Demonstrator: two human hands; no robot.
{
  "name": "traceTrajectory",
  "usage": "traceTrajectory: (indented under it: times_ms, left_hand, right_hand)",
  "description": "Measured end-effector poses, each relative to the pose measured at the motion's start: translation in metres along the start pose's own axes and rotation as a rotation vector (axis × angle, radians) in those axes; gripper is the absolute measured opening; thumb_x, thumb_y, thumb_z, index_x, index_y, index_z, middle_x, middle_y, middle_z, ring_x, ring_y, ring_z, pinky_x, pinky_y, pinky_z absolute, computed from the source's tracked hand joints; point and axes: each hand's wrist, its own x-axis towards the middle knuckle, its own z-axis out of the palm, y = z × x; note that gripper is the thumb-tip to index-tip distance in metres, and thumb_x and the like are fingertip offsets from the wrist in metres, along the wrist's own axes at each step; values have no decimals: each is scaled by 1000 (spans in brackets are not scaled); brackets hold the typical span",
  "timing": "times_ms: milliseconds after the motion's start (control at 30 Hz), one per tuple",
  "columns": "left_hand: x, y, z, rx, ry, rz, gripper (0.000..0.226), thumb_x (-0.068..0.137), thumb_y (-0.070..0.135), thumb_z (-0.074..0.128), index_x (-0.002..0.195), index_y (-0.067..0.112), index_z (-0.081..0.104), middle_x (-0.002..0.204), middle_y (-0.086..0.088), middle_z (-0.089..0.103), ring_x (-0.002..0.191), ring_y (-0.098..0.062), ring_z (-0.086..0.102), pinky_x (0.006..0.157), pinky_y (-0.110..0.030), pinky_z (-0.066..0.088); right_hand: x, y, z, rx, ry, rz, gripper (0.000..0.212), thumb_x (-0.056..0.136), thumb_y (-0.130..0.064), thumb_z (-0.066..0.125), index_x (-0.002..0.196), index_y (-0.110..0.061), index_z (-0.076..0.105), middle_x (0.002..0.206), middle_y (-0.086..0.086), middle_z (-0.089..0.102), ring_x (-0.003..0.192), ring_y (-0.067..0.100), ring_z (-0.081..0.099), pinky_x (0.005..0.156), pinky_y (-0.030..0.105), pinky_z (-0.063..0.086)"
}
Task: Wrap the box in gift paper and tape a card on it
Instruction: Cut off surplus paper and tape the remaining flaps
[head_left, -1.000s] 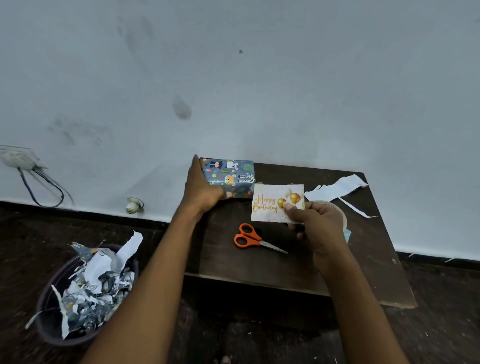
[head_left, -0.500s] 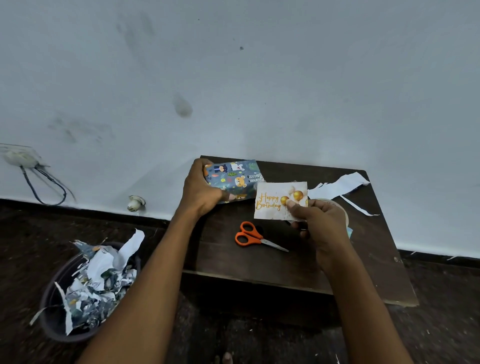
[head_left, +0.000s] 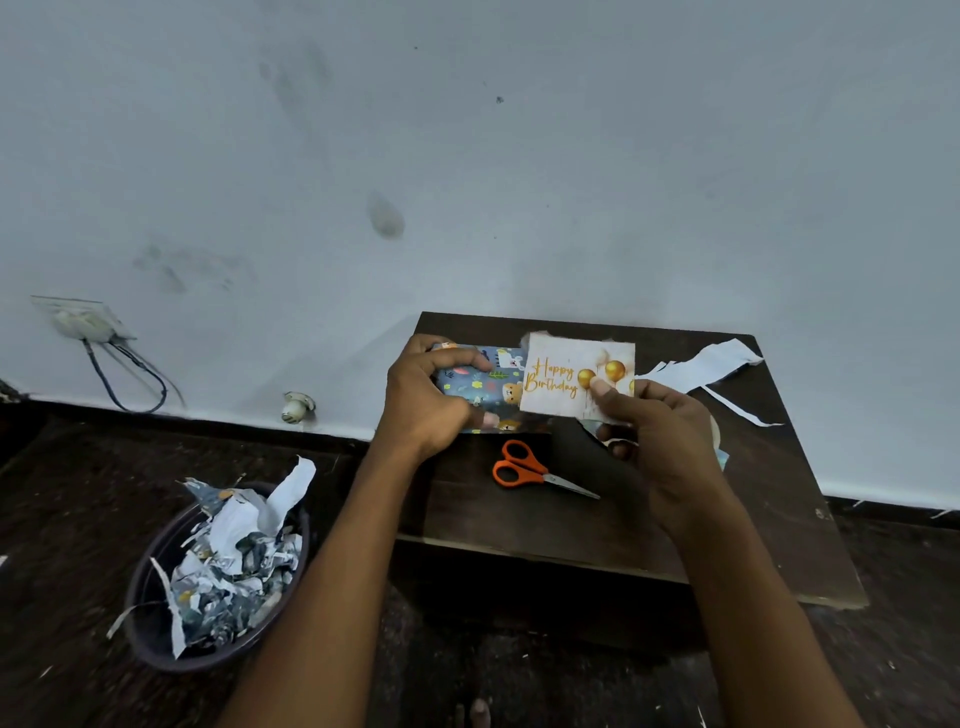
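A box wrapped in blue animal-print gift paper (head_left: 480, 387) is held above the far left part of the low dark wooden table (head_left: 571, 525). My left hand (head_left: 428, 397) grips its left end, fingers curled over the top. A white "Happy Birthday" card with gold balloons (head_left: 563, 379) overlaps the box's right end. My right hand (head_left: 660, 436) pinches the card's lower right corner, thumb on its face. Part of the box is hidden behind the card.
Orange-handled scissors (head_left: 530, 470) lie on the table below the box. White paper strips (head_left: 711, 366) lie at the table's far right. A dark bin full of paper scraps (head_left: 218, 577) stands on the floor to the left. A wall socket with cable (head_left: 85, 322) is far left.
My left hand has lifted and tilted the wrapped box toward me. My right hand has raised the card up and left until it overlaps the box's right end.
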Motion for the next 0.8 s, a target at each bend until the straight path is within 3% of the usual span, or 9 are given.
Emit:
traceTrajectory:
  times_ms: [133, 300, 367, 433, 567, 700, 800]
  left_hand:
    - [-10, 6, -2, -33, 72, 15, 64, 35, -14, 92, 78, 28, 69, 115, 0, 55, 102, -12, 63, 76, -19, 56]
    - [-44, 10, 1, -83, 9, 28, 92, 43, -12, 93, 108, 44, 59, 127, 5, 54, 110, -14, 66, 74, -34, 63]
    - [-53, 14, 11, -83, 27, 42, 99, 49, -10, 93, 119, 46, 52, 131, 2, 55, 112, -14, 65, 76, -28, 62]
    - [-56, 20, 20, -61, 65, 83, 95, 55, -6, 94, 127, 37, 50, 133, 0, 53, 117, -14, 62, 80, -23, 60]
    - [-57, 28, 30, 16, 17, 163, 98, 53, -6, 94, 138, 20, 51, 136, 0, 46, 124, -14, 55, 91, -27, 58]
    - [-58, 33, 36, 62, -20, 267, 91, 54, -5, 94, 133, 19, 58, 131, -1, 44, 119, 7, 51, 79, -8, 52]
    - [-57, 34, 39, 69, -18, 282, 87, 53, -5, 95, 129, 20, 60, 128, 0, 44, 115, 17, 47, 74, -4, 49]
  right_hand:
    - [-2, -2, 1, 88, -37, -18, 14, 86, -16, 80, 77, -16, 69, 77, 2, 75, 55, 11, 61, 48, 20, 44]
    - [-9, 0, -3, 64, -63, -57, 18, 84, -13, 81, 75, -18, 67, 72, -1, 74, 55, 12, 60, 49, 21, 42]
    - [-13, 3, -5, 29, -69, -73, 13, 83, -13, 82, 82, -16, 69, 76, 0, 76, 57, 13, 60, 50, 22, 43]
    - [-18, 5, -7, 0, -51, -116, 18, 80, -13, 84, 91, -14, 69, 79, 2, 75, 57, 14, 59, 47, 21, 43]
    - [-24, 10, -16, -77, -23, -249, 26, 78, -11, 86, 98, -6, 69, 75, 8, 72, 53, 8, 60, 45, 17, 43]
    - [-19, 14, -26, -185, 4, -326, 30, 73, -19, 91, 94, -10, 72, 77, 7, 76, 64, 10, 67, 53, 22, 48]
    - [-15, 17, -31, -255, 30, -348, 36, 70, -26, 94, 96, -13, 73, 82, 8, 77, 78, 23, 75, 64, 37, 57]
